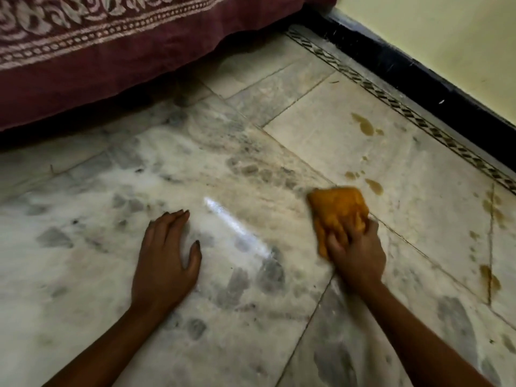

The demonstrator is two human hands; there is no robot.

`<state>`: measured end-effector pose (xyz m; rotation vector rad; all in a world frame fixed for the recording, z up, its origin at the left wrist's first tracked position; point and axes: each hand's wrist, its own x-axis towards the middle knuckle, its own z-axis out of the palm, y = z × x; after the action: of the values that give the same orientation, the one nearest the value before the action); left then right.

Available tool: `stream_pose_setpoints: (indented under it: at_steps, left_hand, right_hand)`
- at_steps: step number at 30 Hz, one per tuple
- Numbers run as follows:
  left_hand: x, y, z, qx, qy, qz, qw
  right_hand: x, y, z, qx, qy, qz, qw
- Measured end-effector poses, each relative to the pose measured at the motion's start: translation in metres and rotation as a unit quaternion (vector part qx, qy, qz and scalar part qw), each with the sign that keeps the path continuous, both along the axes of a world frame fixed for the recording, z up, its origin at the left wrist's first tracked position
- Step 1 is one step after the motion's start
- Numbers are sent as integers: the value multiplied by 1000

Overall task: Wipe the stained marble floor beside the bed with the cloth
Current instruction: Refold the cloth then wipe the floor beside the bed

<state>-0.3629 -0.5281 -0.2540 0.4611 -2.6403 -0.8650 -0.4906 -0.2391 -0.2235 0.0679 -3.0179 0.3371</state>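
While the person's left hand lies flat on the pale grey-veined marble floor, fingers straight and relaxed with nothing in them, the right hand presses down on the one orange crumpled cloth, its fingers curled into the fabric and gripping it. Two bare forearms come in from the bottom edge, and the hands are well apart. The cloth sits on the floor beside a joint between slabs, to the right of a bright streak of reflected light.

Brownish stains mark the lighter slab beyond it, in three groups as far as I can make out: a pair of blotches just past the cloth, a larger patch farther off, and a trail along a joint at the right. Smaller specks are too faint to count.

One maroon bedcover with a white printed border hangs at the upper left. A black-and-white patterned strip runs along the dark skirting beneath the cream wall.
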Motion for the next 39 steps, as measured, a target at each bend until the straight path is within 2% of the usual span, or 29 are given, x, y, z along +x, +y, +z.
stream_pose_setpoints:
  at_steps: [2, 4, 6, 8, 10, 12, 14, 17, 20, 22, 24, 27, 29, 32, 34, 36, 39]
  left_hand:
    - [0, 1, 1, 11, 4, 2, 1000]
    - [0, 0, 1, 16, 9, 6, 1000]
    - [-1, -1, -1, 20, 13, 16, 1000]
    - [0, -2, -2, 16, 12, 32, 999]
    - [2, -4, -3, 5, 15, 43, 999]
    - [4, -5, -3, 3, 21, 49, 999]
    - [6, -5, -4, 2, 27, 48, 999]
    - [3, -3, -5, 31, 34, 48, 998]
    - [-1, -3, -4, 60, 35, 43, 997]
    - [-1, -3, -2, 68, 45, 44, 996]
    - [-2, -3, -1, 89, 55, 61, 993]
    - [-1, -3, 4, 116, 60, 93, 987]
    - [2, -5, 6, 132, 76, 115, 982]
    - [8, -7, 7, 146, 84, 125, 978]
    - [12, -7, 6, 131, 75, 119, 981]
    - [15, -6, 5, 119, 67, 116, 984]
    - [13, -7, 2, 122, 66, 117, 983]
  right_hand:
    - [-53, -48, 0, -35, -4, -65, 997]
    - [-78, -114, -4, -60, -9, -42, 997]
    - [-61, -171, -10, -39, 1, 51, 998]
    - [-16, -195, -15, -32, 1, 174, 984]
    - [33, -174, -8, -43, -2, 267, 963]
    - [63, -117, -6, -45, -9, 319, 947]
    - [67, -54, -5, -19, -11, 286, 958]
    - [18, -13, -1, 19, -16, 125, 992]
    - [-56, -58, 1, 26, -5, -1, 1000]
    - [-86, -121, 1, 3, -23, -14, 1000]
    - [-80, -188, -3, -2, -34, 43, 998]
    - [-20, -241, -12, -22, -16, 221, 975]
    - [26, -224, -8, -44, -6, 312, 949]
    - [70, -138, -4, -42, -4, 398, 917]
    - [73, -68, -3, -6, -18, 363, 932]
    - [50, -21, 3, 23, -38, 236, 971]
    - [-26, -25, 3, 40, -32, 87, 995]
